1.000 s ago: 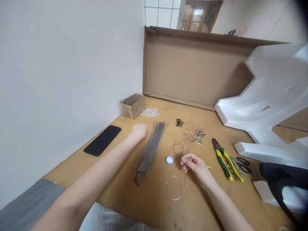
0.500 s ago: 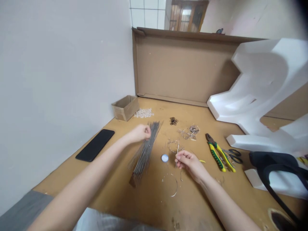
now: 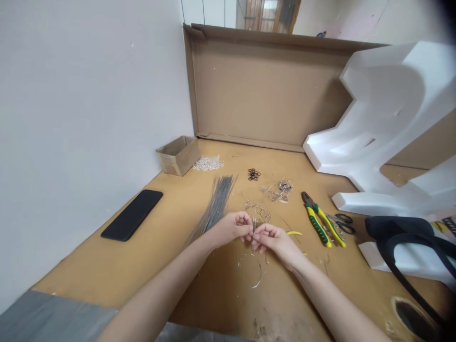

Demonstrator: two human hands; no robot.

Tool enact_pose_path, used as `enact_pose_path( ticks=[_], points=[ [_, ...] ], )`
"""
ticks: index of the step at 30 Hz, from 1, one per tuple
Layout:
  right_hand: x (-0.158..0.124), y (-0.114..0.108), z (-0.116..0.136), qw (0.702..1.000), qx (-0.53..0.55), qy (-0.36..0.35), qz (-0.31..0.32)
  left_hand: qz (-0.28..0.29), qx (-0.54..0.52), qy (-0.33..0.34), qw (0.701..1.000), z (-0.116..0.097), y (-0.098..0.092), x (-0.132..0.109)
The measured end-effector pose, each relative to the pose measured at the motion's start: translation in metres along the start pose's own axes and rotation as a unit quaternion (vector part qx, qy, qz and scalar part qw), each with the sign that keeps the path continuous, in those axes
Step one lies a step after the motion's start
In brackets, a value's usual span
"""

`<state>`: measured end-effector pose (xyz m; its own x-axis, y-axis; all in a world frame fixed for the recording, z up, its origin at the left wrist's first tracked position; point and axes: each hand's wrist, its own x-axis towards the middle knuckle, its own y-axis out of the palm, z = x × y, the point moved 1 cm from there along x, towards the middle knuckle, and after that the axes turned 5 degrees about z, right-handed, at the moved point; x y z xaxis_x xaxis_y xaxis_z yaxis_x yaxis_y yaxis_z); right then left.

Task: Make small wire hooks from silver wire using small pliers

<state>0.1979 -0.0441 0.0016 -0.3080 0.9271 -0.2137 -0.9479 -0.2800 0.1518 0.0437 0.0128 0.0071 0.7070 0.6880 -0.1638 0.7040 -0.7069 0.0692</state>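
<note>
Head view: left hand & right hand were fingertip to fingertip just above the surface, both pinched shut on a wire held approx. upright btw them. Rod bundle lay just left; pliers & scissors to the right; phone well apart.

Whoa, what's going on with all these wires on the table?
A person is working with both hands over the wooden table. The left hand and right hand meet, fingertips pinching a thin wire held upright between them. A bundle of straight wires lies just left of the hands. Green-and-yellow pliers and scissors lie to the right, untouched. A black phone sits farther left.
</note>
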Motion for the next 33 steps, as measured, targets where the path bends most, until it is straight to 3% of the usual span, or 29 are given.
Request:
enact_pose_path(
  ticks=[12, 19, 27, 30, 33],
  points=[
    [0.002, 0.002, -0.001, 1.000, 0.002, -0.013, -0.024, -0.047, -0.009, 0.008, 0.999, 0.005, 0.010, -0.002],
    [0.000, 0.000, 0.000, 0.998, 0.061, 0.010, -0.002, -0.051, -0.018, 0.031, 0.998, 0.008, 0.014, -0.001],
    [0.000, -0.001, 0.001, 0.999, 0.033, -0.005, 0.000, -0.047, -0.037, 0.021, 0.998, 0.008, 0.016, -0.002],
    [0.001, -0.006, 0.003, 0.999, 0.024, -0.015, -0.017, -0.026, 0.000, 0.047, 0.999, 0.004, 0.013, -0.005],
    [0.001, -0.012, 0.006, 0.998, 0.034, -0.021, -0.046, -0.001, 0.118, 0.069, 0.991, -0.003, 0.009, -0.011]
  ],
)
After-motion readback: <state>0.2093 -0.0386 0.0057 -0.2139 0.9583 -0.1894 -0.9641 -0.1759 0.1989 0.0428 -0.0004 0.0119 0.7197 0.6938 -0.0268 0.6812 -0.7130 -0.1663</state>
